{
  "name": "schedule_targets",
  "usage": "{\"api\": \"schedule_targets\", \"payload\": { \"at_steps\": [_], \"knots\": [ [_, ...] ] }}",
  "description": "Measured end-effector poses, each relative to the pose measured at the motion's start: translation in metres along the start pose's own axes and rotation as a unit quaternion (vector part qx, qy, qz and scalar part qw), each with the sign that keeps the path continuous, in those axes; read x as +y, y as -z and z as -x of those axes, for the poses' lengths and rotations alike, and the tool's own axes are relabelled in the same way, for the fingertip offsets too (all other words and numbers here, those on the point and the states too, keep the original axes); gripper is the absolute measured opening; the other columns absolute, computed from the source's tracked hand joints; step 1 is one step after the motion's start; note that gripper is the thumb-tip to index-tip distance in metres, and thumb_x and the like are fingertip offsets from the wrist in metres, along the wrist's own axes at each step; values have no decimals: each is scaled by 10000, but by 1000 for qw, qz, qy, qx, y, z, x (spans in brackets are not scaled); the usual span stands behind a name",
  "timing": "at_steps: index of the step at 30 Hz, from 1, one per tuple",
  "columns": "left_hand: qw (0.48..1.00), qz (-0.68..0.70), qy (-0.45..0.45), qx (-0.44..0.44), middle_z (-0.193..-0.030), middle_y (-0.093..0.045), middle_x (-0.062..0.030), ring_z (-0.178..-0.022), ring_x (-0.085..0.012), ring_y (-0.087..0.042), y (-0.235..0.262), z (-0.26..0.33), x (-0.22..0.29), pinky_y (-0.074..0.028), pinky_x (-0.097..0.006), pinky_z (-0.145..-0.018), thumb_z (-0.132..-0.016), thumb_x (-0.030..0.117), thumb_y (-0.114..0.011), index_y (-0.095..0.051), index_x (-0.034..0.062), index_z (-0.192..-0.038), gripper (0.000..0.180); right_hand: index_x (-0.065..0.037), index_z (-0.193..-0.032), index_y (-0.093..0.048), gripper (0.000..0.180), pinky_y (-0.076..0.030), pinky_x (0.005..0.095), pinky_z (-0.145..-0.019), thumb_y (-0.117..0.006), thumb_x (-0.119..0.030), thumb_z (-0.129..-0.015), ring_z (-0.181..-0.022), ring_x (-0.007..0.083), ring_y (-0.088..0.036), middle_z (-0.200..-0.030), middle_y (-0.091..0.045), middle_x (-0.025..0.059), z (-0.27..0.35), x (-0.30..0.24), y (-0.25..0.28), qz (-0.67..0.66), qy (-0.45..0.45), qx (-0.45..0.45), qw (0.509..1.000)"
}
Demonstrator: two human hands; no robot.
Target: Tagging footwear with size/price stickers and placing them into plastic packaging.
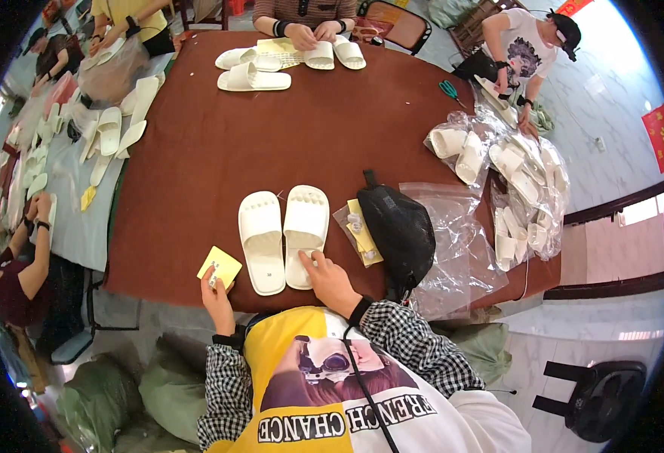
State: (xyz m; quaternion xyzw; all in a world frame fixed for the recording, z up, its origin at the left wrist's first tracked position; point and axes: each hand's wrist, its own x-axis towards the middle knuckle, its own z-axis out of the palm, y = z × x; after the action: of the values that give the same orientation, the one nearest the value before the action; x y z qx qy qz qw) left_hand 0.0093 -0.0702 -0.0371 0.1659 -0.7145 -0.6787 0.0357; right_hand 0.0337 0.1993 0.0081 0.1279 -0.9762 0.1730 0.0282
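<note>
In front of me a pair of white slippers lies on the table, toes away from me: the left slipper [262,241] and the right slipper [306,226]. A small dark-printed mark shows on the left one's heel. My left hand [219,302] pinches a yellow sheet of small white stickers [219,267] beside the left slipper. With fingertips slightly apart, my right hand [332,285] presses on the heel of the right slipper, gripping nothing I can see. Whatever lies under those fingertips is hidden.
A black pouch [396,234], yellow pieces in clear wrap [362,232] and a clear plastic bag [460,249] lie to my right. Beyond are bagged slippers [528,170] and green scissors [450,91]. Across the brown table [196,151], a person handles slippers [319,55]; others work around.
</note>
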Motion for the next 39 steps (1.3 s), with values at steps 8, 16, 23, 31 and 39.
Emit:
{"api": "schedule_targets", "payload": {
  "at_steps": [8, 16, 23, 31, 39],
  "knots": [
    [1000, -1, -25, -7, -1329, -517, -101, -1083, -187, -573, 7, -3, -9, -523, -305, -862, -1031, 103, -436, -495, 11, -1308, 298, -57, -1411, -421, 620, -546, 384, -739, -540, -1, -805, -880, 302, -626, -1130, -525, 164, 1, 6, 0, -67, -7, -8, 998],
    [999, -23, -10, -24, -1364, -507, -88, -1096, -191, -579, 1, 2, 12, -526, -308, -864, -1039, 112, -399, -518, 59, -1356, 343, -73, -1408, -432, 618, -550, 379, -745, -554, -17, -806, -880, 300, -621, -1165, -496, 164, 4, 5, 2, -60, -14, -7, 998],
    [999, -26, -30, -22, -1407, -478, -94, -1103, -195, -576, -9, 1, 29, -514, -324, -890, -1032, 94, -393, -498, 60, -1376, 361, -65, -1395, -438, 588, -550, 375, -739, -565, -50, -821, -885, 298, -632, -1161, -500, 166, 4, 9, 1, -68, -6, -16, 998],
    [911, -273, -228, -209, -1610, -72, -223, -1487, -353, -108, -52, 19, 59, -155, -437, -1191, -859, 0, -574, -9, 19, -1553, 895, -68, -1392, -435, 596, -553, 378, -737, -581, -44, -815, -890, 295, -637, -1156, -500, 163, 4, 9, 3, -83, 7, 6, 996],
    [844, -320, -217, -371, -1551, -168, -298, -1411, -487, -191, -76, 23, 38, -183, -480, -1168, -767, 94, -741, -24, -23, -1537, 1058, -73, -1403, -433, 611, -551, 371, -697, -594, -58, -813, -852, 291, -635, -1133, -491, 145, 5, 10, -5, -74, -3, 15, 997]
  ]
}}
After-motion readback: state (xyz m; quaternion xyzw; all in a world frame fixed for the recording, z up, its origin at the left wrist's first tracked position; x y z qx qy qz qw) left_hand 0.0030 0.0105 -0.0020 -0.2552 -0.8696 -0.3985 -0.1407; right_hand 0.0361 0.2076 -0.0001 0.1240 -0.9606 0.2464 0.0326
